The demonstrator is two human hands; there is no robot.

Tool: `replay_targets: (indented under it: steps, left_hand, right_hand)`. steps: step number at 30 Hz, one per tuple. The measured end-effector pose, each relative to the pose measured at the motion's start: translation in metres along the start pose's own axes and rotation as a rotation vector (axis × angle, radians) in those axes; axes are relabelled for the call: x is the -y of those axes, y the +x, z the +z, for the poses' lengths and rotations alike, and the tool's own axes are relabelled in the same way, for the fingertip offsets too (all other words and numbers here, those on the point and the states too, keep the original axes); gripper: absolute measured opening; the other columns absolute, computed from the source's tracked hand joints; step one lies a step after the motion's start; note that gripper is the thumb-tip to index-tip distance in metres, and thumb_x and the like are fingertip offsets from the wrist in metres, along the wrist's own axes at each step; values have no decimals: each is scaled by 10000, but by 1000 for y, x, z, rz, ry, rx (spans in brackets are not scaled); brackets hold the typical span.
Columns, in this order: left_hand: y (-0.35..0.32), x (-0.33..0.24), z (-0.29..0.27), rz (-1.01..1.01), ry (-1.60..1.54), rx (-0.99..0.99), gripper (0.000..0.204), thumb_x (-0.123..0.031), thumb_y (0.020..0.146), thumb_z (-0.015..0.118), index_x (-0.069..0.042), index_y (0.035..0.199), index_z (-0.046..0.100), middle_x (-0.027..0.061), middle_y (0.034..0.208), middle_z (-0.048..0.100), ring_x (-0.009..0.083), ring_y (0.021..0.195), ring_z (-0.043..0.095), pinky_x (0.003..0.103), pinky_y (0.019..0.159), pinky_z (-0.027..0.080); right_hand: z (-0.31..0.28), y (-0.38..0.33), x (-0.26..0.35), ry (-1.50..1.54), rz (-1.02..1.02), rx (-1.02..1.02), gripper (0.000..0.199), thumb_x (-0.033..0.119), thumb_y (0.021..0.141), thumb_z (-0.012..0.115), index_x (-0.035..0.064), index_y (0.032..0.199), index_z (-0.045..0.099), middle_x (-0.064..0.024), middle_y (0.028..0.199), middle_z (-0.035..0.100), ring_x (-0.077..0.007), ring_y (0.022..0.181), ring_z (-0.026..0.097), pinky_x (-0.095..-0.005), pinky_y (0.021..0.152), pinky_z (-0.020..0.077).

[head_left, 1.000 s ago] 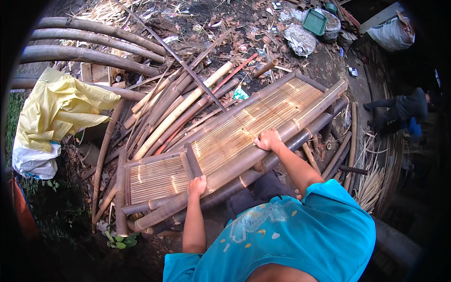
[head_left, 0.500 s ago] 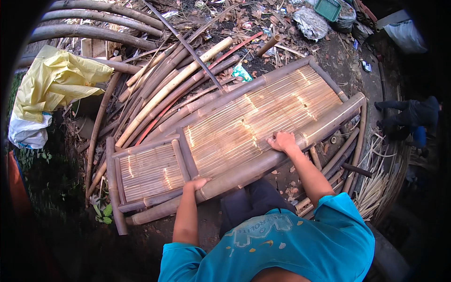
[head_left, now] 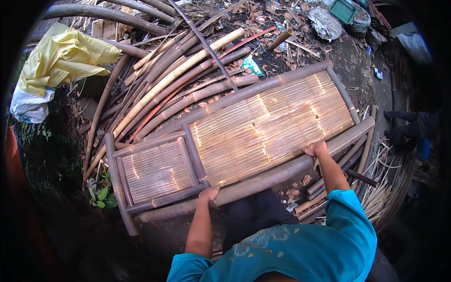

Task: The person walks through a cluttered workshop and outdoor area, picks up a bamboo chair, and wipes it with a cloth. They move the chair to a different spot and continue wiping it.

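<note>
A long bamboo bench [head_left: 272,124] with a slatted top lies across the view, slanting up to the right. A smaller slatted panel [head_left: 155,174] in a bamboo frame makes up its left end. Both hands hold the thick bamboo rail [head_left: 268,177] along its near side. My left hand [head_left: 208,193] is closed on the rail close to the crosspiece between the two panels; its fingers are partly hidden. Farther right, my right hand [head_left: 314,148] is closed over the rail, its fingertips at the edge of the slats.
Loose bamboo poles [head_left: 188,70] lie piled beyond the bench. A yellow sack [head_left: 63,54] sits at far left. Split strips [head_left: 380,183] and more poles lie at right. A green crate [head_left: 343,11] stands at the back, and another person [head_left: 413,127] is at far right.
The bench's near rail has come down and toward me, most at its right end, showing more of the slatted top. Both hands have moved right and nearer, still on the rail.
</note>
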State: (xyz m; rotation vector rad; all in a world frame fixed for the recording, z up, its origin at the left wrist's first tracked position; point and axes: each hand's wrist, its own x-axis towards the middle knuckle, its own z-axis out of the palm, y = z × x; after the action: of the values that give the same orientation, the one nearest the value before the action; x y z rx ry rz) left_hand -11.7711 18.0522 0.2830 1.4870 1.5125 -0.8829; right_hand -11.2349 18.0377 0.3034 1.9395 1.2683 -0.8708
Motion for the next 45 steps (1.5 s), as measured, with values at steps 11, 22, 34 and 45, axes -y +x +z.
replay_targets:
  steps: [11,22,34,45]
  left_hand:
    - [-234,-34,-101,-93,-56,-363,687,-521,864,277,41,1129,569,260,1203,513,361,1170,472,420,1000,338]
    - [-258,-43,-146,-52,-59,-500,659,-493,853,277,34,1080,601,262,1150,545,371,1118,510,422,974,365]
    - [-239,-45,-202,-42,56,-517,674,-479,850,219,13,1183,538,247,1221,506,367,1172,466,433,985,345]
    - [-189,3,-124,-93,173,-248,646,-440,879,203,14,1221,509,222,1258,494,341,1217,434,479,1034,244]
  right_hand:
    - [-120,-192,-42,69,-33,-185,644,521,883,244,68,1235,536,-103,1307,494,-244,1212,467,-444,1057,233]
    - [-193,-230,-44,176,-37,-273,651,509,898,233,30,1200,554,-153,1252,528,-268,1212,458,-461,1098,133]
    - [-205,-205,-43,368,-74,-361,606,514,903,254,93,1196,576,-131,1240,542,-256,1217,453,-472,1098,110]
    - [-111,-195,-9,309,-41,-180,594,490,887,294,60,1179,581,-107,1218,557,-240,1255,392,-467,1085,112]
